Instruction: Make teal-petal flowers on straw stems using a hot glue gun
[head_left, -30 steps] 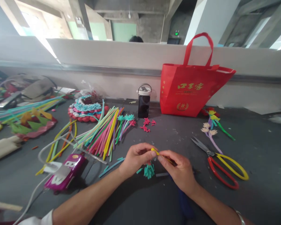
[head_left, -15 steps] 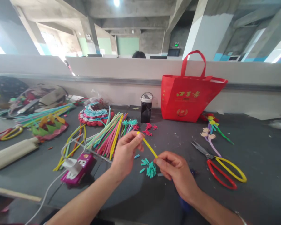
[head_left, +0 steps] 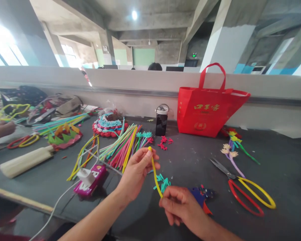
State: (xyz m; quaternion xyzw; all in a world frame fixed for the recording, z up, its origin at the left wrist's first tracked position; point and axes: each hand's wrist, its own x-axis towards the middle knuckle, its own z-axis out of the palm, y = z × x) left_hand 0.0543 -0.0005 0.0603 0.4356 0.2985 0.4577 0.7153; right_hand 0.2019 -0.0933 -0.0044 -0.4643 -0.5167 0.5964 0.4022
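A yellow pipe cleaner [head_left: 155, 174] stretches between my two hands over the dark table. My left hand [head_left: 137, 170] pinches its upper end, where a small bent tip sticks up above the thumb. Lower and to the right, my right hand [head_left: 177, 204] is closed on the other end. Just behind the pipe cleaner lie short teal pieces [head_left: 165, 183], partly covered by it. Beyond my left hand is a bundle of coloured pipe cleaners [head_left: 120, 147], with teal flower shapes [head_left: 144, 134] at its right end.
Open scissors [head_left: 240, 184] lie right, near pipe-cleaner flowers [head_left: 230, 150]. A red bag [head_left: 210, 112] and a bottle [head_left: 162, 122] stand at the back, red pieces [head_left: 163, 143] before them. A purple power strip [head_left: 91, 180] sits left; another person's hand [head_left: 2, 130] shows at far left.
My right hand has moved down and slightly left, so the yellow pipe cleaner hangs steeper and bows a little. The view has shifted, and another person's hand now shows at far left.
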